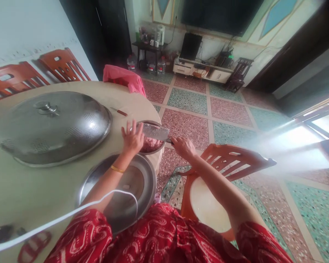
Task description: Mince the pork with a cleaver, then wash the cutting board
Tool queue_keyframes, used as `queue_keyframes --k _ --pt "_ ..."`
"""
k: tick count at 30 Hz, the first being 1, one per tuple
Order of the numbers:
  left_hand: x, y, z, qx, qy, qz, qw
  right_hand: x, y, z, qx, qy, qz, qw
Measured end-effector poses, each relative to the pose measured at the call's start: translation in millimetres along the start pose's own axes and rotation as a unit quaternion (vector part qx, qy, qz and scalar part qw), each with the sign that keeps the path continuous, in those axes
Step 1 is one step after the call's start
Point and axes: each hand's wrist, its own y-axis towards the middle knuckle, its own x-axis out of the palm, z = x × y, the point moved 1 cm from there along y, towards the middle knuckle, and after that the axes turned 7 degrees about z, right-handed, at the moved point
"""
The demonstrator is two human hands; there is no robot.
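While both arms reach forward over the edge of the round table point(22, 190), the scene reads like this:

Left hand: the left hand point(132, 138) lies palm down with fingers spread and loosely open, resting on the near rim of the small steel bowl point(161, 145) and touching the broad side of the blade; it grips nothing.
Left arm: stretched out almost straight across the empty steel basin point(142, 190), wrist slightly bent down, a thin gold bangle point(117, 169) on the forearm.
Right hand: the right hand point(183, 146) is closed in a fist around the handle of the cleaver point(155, 131), knuckles up.
Right arm: comes in from the right, elbow bent, passing above the orange plastic chair point(230, 160).
Cleaver: held level, blade flat and pointing left, lying across the top of the small steel bowl between the two hands; specks of meat cling to it.
Minced meat: the pink minced meat point(149, 145) sits inside the small steel bowl at the table's edge, just below the blade.
Nearby: a large perforated steel lid point(52, 126) rests to the left, well apart from the hands; a white cable point(71, 213) crosses the basin.
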Motion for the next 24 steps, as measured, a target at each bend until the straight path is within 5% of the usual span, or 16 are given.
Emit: queue_keyframes --k 5,12,18,24 --pt "35.8 -15.9 38.2 0.074 0.008 -0.098 0.992 4.6 4.6 -17.2 -0.055 -0.037 0.010 0.998" --pt "51.7 -14.3 50.2 0.084 -0.002 -0.148 0.985 3.7 1.8 -25.5 -0.101 -0.048 0.018 0.994" --pt "51.6 -6.5 33.1 0.050 0.058 -0.173 0.982 1.4 -6.9 -14.1 -0.069 -0.060 0.035 0.995" --pt "61.5 4.0 -8.6 -0.015 0.101 -0.185 0.977 -1.3 -22.6 4.7 -0.040 -0.080 0.062 0.994"
